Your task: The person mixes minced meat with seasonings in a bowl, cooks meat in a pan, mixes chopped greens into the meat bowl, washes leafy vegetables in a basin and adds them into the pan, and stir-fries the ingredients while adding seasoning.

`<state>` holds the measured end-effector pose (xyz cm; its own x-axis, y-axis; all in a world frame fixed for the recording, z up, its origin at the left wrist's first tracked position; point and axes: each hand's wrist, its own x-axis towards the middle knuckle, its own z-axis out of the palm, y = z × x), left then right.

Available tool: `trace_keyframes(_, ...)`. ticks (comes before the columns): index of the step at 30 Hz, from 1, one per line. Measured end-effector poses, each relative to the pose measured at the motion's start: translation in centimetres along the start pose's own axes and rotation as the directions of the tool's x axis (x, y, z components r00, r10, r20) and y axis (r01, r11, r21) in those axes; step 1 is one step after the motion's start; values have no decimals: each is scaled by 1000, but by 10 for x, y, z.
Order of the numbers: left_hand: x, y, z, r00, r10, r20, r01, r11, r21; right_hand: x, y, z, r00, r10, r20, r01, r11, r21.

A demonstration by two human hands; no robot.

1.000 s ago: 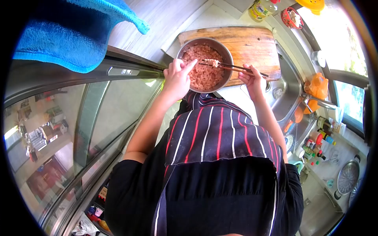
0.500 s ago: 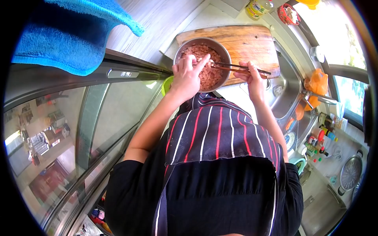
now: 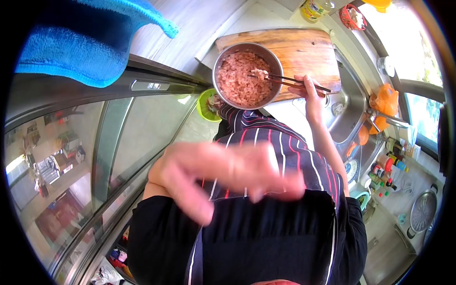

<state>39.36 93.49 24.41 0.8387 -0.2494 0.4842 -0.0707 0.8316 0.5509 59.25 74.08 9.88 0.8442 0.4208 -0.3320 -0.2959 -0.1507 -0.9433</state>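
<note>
A round metal pot [image 3: 271, 58] holds pink minced meat [image 3: 240, 80], its edge overlapping a wooden cutting board [image 3: 308, 52]. My right hand [image 3: 308, 89] grips a pair of dark chopsticks [image 3: 287, 79] from the right side. Their tips reach into the pot, where a paler clump of the mince sits against them. Close to the camera, in front of my striped apron [image 3: 247, 128], my left hand [image 3: 228, 168] is raised and away from the pot. Motion smears its fingers, so whether it holds anything does not show.
A green bin [image 3: 205, 105] stands below the pot's left side. To the right are a steel sink [image 3: 351, 111] with a faucet [image 3: 392, 121] and an orange bag [image 3: 384, 102]. A yellow-labelled bottle [image 3: 314, 8] and red basket [image 3: 352, 18] stand behind. A blue towel [image 3: 80, 57] hangs at left.
My left hand has left the pot and come back toward the camera, uncovering the mince and the green bin. My right hand still holds the chopsticks in nearly the same place.
</note>
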Motion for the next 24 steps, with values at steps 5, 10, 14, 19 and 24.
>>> trace_keyframes(5,13,10,38,948,146,283,-110,984,-140,0,1,4,999,-28,31,28,1000,1)
trace_keyframes(10,15,-1,50,918,302,256,-280,953,-117,0,2,5,996,-71,47,73,996,-43)
trace_keyframes(14,21,1,40,888,336,314,-360,933,19,1,8,0,996,-80,47,83,995,-58)
trace_keyframes(19,26,25,21,919,94,382,-186,960,210,1,11,-2,994,-78,75,84,994,-66)
trace_keyframes(24,19,31,18,963,0,268,-54,980,191,-4,-5,4,986,-49,160,71,988,-138)
